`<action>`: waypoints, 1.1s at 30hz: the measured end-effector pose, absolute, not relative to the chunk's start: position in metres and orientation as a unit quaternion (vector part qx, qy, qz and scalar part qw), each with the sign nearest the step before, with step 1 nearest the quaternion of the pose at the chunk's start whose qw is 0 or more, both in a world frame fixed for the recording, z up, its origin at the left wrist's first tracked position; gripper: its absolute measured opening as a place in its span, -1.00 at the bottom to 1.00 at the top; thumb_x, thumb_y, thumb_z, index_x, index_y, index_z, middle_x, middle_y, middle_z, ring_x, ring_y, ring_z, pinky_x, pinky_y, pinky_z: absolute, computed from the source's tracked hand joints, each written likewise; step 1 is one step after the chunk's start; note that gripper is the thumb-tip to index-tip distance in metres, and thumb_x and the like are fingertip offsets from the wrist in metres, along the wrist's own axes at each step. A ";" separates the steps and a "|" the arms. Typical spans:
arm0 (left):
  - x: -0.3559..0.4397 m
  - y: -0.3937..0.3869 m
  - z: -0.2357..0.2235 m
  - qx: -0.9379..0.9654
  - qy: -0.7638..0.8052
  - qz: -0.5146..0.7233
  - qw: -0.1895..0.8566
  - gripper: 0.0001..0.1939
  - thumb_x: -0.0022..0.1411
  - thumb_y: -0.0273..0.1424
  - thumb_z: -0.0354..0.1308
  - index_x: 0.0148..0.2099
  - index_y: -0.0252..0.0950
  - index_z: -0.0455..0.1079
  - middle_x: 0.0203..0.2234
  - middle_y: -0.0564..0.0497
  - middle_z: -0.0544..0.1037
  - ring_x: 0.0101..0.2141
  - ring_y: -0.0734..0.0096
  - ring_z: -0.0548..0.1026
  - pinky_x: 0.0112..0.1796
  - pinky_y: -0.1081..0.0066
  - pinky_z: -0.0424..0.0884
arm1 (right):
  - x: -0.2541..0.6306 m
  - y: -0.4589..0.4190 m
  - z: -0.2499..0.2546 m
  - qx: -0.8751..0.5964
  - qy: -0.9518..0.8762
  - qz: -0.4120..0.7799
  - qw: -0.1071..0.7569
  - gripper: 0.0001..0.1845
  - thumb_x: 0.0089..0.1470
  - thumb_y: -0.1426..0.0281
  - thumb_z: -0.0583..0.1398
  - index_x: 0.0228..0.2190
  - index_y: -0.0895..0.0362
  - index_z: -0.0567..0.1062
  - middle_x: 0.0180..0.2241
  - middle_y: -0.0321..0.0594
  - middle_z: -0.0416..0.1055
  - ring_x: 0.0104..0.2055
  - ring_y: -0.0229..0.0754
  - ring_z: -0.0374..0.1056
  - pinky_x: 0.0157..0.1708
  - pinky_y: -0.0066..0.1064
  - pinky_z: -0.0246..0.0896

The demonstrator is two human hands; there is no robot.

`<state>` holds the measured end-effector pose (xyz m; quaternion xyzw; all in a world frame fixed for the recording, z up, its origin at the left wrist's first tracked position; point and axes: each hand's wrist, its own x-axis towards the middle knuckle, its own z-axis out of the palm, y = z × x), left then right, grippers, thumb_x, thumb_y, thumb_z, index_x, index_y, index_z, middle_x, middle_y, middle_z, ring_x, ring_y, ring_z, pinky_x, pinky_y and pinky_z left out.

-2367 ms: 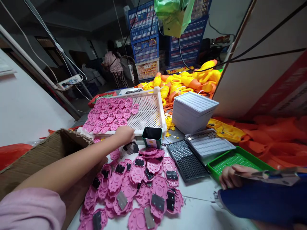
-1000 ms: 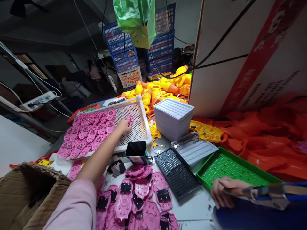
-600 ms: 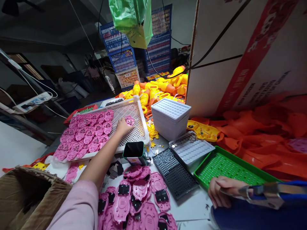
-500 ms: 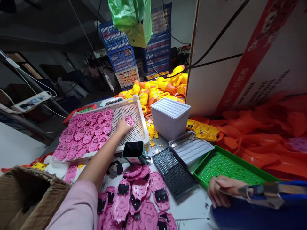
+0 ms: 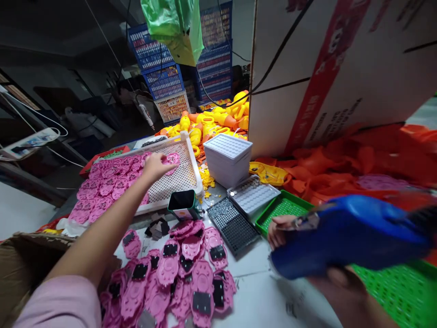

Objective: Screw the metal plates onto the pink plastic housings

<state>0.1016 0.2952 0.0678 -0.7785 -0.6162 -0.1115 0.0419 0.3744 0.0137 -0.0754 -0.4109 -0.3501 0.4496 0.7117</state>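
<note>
My left hand pinches a small pink plastic piece at its edge, over the white perforated tray. Rows of similar pink pieces fill the tray's left side. At right, my right hand grips a blue handheld tool with a metal part; motion blurs it and its exact kind is unclear. The tool covers part of that hand. Below, a heap of pink oval plastic parts lies on the white work surface, many bearing black squares.
A dark open cup stands by the tray. Beside it lie a black gridded tray, a grey tray, stacked pale trays and a green basket. A cardboard box stands left; another large carton rises behind.
My left hand has lifted the pink piece off the tray floor and drawn it back toward the rows. My right hand has raised the blue tool. The view has shifted to the right.
</note>
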 end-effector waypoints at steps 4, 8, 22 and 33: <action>0.110 0.236 0.107 -0.829 -0.541 -0.133 0.055 -0.54 0.04 -0.09 0.26 -0.11 -0.29 0.42 -0.16 -0.05 0.49 -0.12 0.20 0.42 -0.07 0.29 0.32 | 0.359 0.005 -0.045 -0.321 -0.371 0.499 0.714 -0.20 -0.47 -0.11 0.41 -0.16 0.02 0.51 -0.43 -0.24 0.38 -0.41 -0.11 0.33 -0.45 -0.22 0.34; 0.125 0.142 0.102 -0.905 -0.415 -0.083 0.039 -0.59 0.00 -0.06 0.26 -0.18 -0.23 0.43 -0.29 0.04 0.45 -0.18 0.23 0.39 -0.08 0.27 0.26 | 0.356 0.008 -0.029 -0.297 -0.355 0.515 0.721 -0.22 -0.51 -0.04 0.45 -0.19 0.02 0.49 -0.46 -0.28 0.35 -0.46 -0.16 0.31 -0.50 -0.27 0.28; 0.159 -0.059 -0.041 -0.888 -0.395 0.075 -0.224 -0.50 0.06 0.06 0.20 -0.13 -0.22 0.45 -0.13 -0.17 0.46 -0.08 -0.03 0.30 -0.08 0.04 0.16 | 0.353 0.002 -0.029 -0.298 -0.384 0.505 0.713 -0.23 -0.40 -0.02 0.40 -0.11 -0.04 0.41 -0.48 -0.33 0.34 -0.50 -0.15 0.33 -0.51 -0.25 0.33; 0.148 -0.065 -0.055 -0.858 -0.457 0.021 -0.234 -0.42 0.07 0.04 0.24 -0.02 -0.30 0.44 -0.07 -0.24 0.45 0.00 -0.10 0.28 -0.01 -0.02 0.16 | 0.348 -0.006 -0.034 -0.286 -0.411 0.528 0.686 -0.40 -0.29 -0.03 0.36 -0.19 -0.07 0.44 -0.46 -0.32 0.29 -0.46 -0.16 0.30 -0.50 -0.28 0.29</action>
